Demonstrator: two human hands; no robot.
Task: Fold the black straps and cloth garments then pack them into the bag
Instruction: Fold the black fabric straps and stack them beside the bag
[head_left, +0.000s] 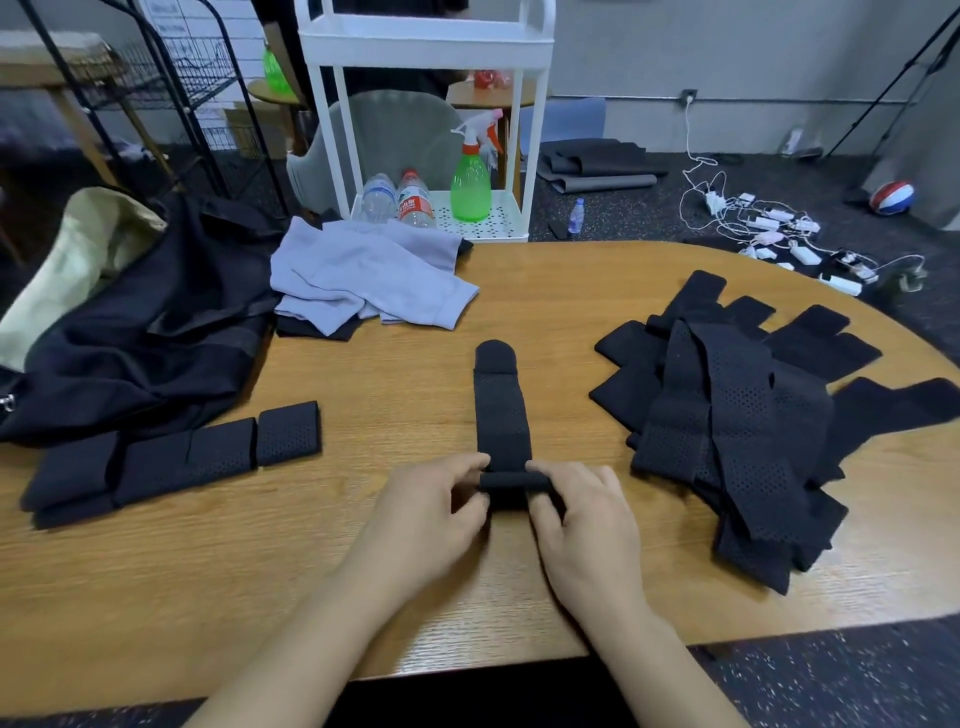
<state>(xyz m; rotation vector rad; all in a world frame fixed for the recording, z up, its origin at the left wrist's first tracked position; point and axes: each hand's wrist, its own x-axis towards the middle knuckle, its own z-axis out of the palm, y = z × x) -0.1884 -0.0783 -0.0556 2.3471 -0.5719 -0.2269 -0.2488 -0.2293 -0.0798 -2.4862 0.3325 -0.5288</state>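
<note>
A black perforated strap (500, 410) lies lengthwise on the wooden table (405, 395), its rounded tip pointing away from me. Its near end is rolled up, and my left hand (434, 512) and my right hand (584, 512) pinch that roll from either side. Several folded black straps (176, 460) lie in a row at the left. A loose pile of unfolded black straps (737, 410) covers the right side. Lavender cloth garments (363, 273) sit crumpled at the back left. A large black bag (145, 332) slumps over the left edge.
A beige sack (78, 260) lies behind the black bag. A white cart (426, 130) with water bottles and a green spray bottle (470, 176) stands beyond the table. Cables and chargers (769, 228) litter the floor at the right.
</note>
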